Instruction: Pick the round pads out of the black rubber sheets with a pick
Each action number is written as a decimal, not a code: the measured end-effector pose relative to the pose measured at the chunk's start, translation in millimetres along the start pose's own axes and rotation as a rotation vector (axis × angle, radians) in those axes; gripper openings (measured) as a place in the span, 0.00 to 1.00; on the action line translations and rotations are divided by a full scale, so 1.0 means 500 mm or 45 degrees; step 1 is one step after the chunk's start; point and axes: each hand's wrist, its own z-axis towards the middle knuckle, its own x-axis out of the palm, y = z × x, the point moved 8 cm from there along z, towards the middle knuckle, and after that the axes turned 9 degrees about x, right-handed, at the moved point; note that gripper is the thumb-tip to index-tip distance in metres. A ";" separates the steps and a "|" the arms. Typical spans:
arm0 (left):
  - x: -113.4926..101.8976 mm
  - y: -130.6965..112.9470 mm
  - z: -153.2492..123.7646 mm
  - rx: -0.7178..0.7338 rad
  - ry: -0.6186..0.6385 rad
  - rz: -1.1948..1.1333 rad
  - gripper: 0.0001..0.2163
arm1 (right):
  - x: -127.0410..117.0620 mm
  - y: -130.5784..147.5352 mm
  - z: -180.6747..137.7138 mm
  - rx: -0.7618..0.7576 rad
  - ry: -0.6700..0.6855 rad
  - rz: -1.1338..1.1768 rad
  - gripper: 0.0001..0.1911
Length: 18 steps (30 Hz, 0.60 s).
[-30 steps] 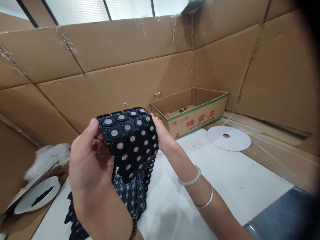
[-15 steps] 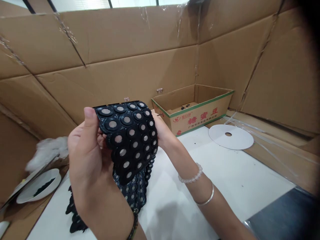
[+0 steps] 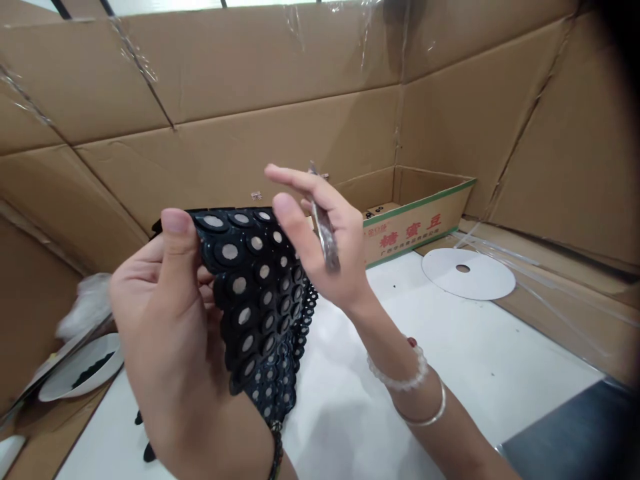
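My left hand (image 3: 170,327) is closed on the left edge of a black flexible sheet (image 3: 250,283), the thumb pressed over its upper corner. Rows of round raised rings cover this sheet, each with a pale grey disc in its centre; its lower part hangs towards the table. My right hand (image 3: 333,247) is raised in front of the sheet's right side, thumb and forefinger apart. Tucked in its palm and other fingers is a slim, pointed metal tool (image 3: 326,237), which resembles tweezers. The sheet's upper right corner is hidden behind this hand.
A cardboard box (image 3: 420,220) with small black rings inside stands at the back right. Beside it lies a white disc (image 3: 467,283) with a centre hole. At left are a white bowl (image 3: 107,377) holding dark pieces and clear plastic wrap (image 3: 85,310). Cardboard walls surround the white table (image 3: 450,373).
My right hand has come out from behind the sheet's right edge and moved up in front of it, showing the metal tool. The sheet's right side has swung back; my left hand keeps its hold.
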 end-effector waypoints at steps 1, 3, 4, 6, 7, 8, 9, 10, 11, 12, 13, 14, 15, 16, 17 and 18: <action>0.005 -0.003 -0.004 -0.013 0.035 0.018 0.17 | 0.015 0.026 -0.010 -0.038 0.138 -0.044 0.09; 0.014 -0.011 -0.012 -0.020 0.091 0.113 0.14 | 0.045 0.059 -0.032 -0.072 0.423 -0.104 0.13; 0.016 -0.017 -0.015 -0.002 0.100 0.181 0.13 | 0.055 0.067 -0.041 -0.072 0.521 -0.125 0.15; 0.015 -0.033 -0.017 0.076 0.067 0.310 0.12 | 0.061 0.066 -0.046 -0.036 0.589 -0.156 0.18; 0.014 -0.038 -0.018 0.100 0.049 0.344 0.11 | 0.058 0.059 -0.044 -0.007 0.565 -0.170 0.18; 0.013 -0.040 -0.017 0.106 0.039 0.351 0.10 | 0.053 0.051 -0.040 0.025 0.519 -0.186 0.19; 0.011 -0.041 -0.016 0.106 0.026 0.346 0.09 | 0.047 0.042 -0.036 0.057 0.465 -0.199 0.20; 0.008 -0.041 -0.014 0.108 0.015 0.342 0.08 | 0.041 0.034 -0.032 0.084 0.424 -0.208 0.21; 0.003 -0.042 -0.011 0.109 0.001 0.341 0.08 | 0.037 0.028 -0.030 0.108 0.396 -0.215 0.23; -0.002 -0.044 -0.008 0.121 -0.015 0.345 0.09 | 0.034 0.024 -0.029 0.126 0.380 -0.217 0.23; -0.008 -0.044 -0.006 0.120 -0.026 0.362 0.10 | 0.032 0.023 -0.030 0.143 0.380 -0.213 0.23; -0.015 -0.045 -0.004 0.110 -0.033 0.385 0.11 | 0.032 0.023 -0.031 0.159 0.386 -0.205 0.21; -0.020 -0.044 -0.002 0.090 -0.030 0.423 0.12 | 0.031 0.025 -0.032 0.174 0.391 -0.194 0.19; -0.023 -0.044 -0.001 0.072 -0.007 0.473 0.13 | 0.031 0.028 -0.034 0.187 0.392 -0.184 0.18; -0.026 -0.046 -0.001 0.070 0.015 0.516 0.13 | 0.030 0.033 -0.035 0.197 0.389 -0.175 0.16; -0.028 -0.048 -0.002 0.073 0.036 0.549 0.11 | 0.029 0.038 -0.036 0.200 0.386 -0.169 0.16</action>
